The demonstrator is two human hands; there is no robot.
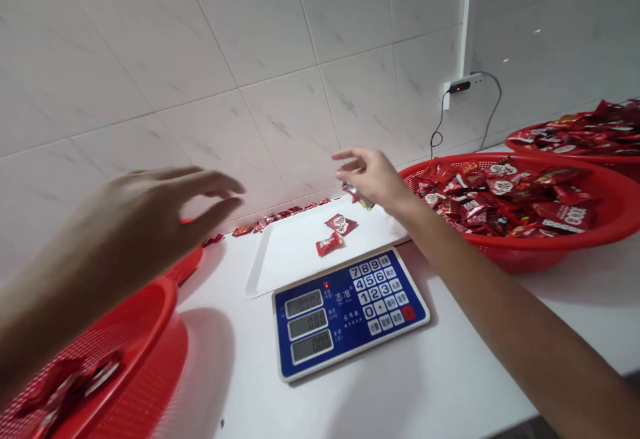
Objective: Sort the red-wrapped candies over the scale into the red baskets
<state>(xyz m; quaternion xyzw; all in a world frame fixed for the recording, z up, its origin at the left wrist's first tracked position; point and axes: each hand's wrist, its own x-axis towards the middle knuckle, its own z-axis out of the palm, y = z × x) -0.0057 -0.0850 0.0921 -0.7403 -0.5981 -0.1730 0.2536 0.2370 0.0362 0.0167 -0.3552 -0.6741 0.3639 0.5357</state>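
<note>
My right hand is above the back of the white scale tray, its fingers curled round small wrapped candies, mostly hidden under the hand. Two red wrapped pieces lie on the tray: a flat packet with a pale heart label and a twisted candy. Over the left side, in the air, my left hand has its thumb apart from its fingers and holds nothing. It is slightly blurred. In front of the tray is the blue keypad panel of the digital scale, with lit displays.
A red basket full of red packets stands at right, another red basket behind it. At lower left is a red basket with several packets. More candies line the tiled wall. A power strip hangs above.
</note>
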